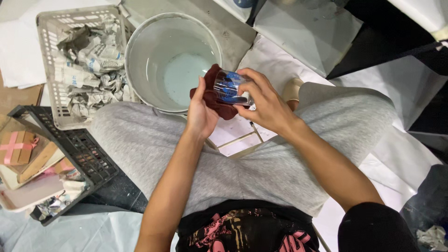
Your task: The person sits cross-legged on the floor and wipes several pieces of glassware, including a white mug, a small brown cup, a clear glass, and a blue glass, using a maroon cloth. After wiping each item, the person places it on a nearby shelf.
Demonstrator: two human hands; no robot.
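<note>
Holding the small clear glass over your lap, just in front of the white bucket, your right hand is closed around its base and side while your left hand cups a dark red cloth against it. Glass like this is light, stiff, breakable and probably slippery if wet. Grip the body, not the rim; the cloth is soft and bunches anywhere.
</note>
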